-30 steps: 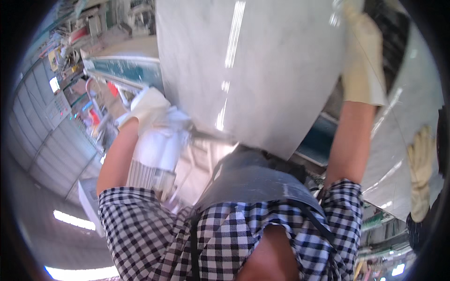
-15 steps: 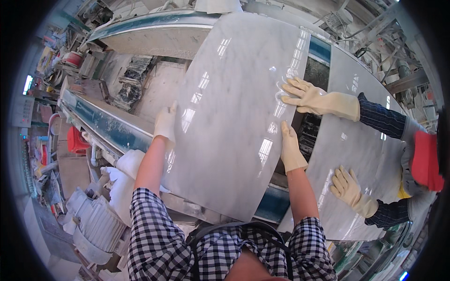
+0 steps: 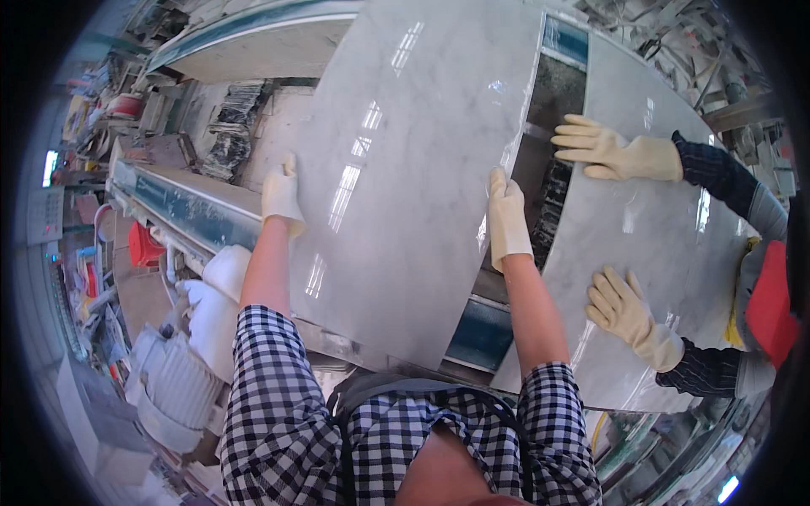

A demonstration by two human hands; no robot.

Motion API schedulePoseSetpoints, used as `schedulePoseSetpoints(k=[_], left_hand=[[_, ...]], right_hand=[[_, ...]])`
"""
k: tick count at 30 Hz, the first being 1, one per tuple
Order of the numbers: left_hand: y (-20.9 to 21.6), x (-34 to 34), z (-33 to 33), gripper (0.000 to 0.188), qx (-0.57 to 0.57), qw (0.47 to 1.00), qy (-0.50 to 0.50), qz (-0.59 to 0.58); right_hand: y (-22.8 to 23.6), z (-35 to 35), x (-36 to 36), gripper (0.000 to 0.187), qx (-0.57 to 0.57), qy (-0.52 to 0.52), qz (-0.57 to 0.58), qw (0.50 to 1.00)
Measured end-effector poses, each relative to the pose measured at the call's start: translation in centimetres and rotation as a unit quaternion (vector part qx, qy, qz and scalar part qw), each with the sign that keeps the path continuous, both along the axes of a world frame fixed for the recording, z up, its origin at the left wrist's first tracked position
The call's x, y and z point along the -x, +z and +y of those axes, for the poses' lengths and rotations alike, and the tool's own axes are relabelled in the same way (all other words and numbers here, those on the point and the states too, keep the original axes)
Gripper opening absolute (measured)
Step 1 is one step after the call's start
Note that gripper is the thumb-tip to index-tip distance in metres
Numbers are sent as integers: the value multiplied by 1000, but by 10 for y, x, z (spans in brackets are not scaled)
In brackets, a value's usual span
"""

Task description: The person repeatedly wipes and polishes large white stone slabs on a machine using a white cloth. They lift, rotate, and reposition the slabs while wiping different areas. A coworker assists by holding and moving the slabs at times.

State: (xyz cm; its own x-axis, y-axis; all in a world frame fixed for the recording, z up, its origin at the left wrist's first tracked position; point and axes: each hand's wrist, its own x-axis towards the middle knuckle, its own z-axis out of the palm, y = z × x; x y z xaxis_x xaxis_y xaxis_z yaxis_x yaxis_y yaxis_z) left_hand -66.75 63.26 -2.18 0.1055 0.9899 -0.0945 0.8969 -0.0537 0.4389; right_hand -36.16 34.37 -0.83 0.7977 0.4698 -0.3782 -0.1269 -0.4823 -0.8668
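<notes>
A large glossy white-grey stone slab (image 3: 396,211) lies in front of me across a bench with blue-green rails. My left hand (image 3: 283,198), in a cream rubber glove, grips its left edge, thumb up. My right hand (image 3: 509,212), gloved alike, holds the right edge with its fingers curled at the rim and partly hidden. Beyond a dark gap, a second similar slab (image 3: 624,244) lies to the right. Another person's gloved hand (image 3: 603,150) hovers by that gap with fingers outstretched, and their other gloved hand (image 3: 624,316) rests on the second slab.
A blue-green rail (image 3: 481,335) shows between the slabs, and another rail (image 3: 198,202) runs at the left. White sacking (image 3: 215,312) and a ribbed, dusty motor-like housing (image 3: 177,384) stand at lower left. A red plastic item (image 3: 145,244) sits farther left.
The gap between the two slabs looks wider, with the held slab shifted left. The other person's upper hand has come off that slab and moved right. Both my hands keep their hold.
</notes>
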Motion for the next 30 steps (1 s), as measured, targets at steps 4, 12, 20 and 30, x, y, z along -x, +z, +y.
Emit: schedulePoseSetpoints(k=[4, 12, 20, 30], left_hand=[[2, 15, -57, 61, -145, 985, -81, 51], [-10, 22, -114, 63, -227, 967, -90, 73], [9, 13, -110, 59, -205, 973, -79, 76], [-2, 12, -98, 50, -284, 949, -132, -21]], right_hand=[[13, 3, 2, 62, 30, 25, -48, 998], [6, 9, 6, 51, 138, 12, -204, 969], [17, 20, 3, 43, 58, 256, -511, 819], [21, 15, -16, 40, 161, 338, -722, 582]])
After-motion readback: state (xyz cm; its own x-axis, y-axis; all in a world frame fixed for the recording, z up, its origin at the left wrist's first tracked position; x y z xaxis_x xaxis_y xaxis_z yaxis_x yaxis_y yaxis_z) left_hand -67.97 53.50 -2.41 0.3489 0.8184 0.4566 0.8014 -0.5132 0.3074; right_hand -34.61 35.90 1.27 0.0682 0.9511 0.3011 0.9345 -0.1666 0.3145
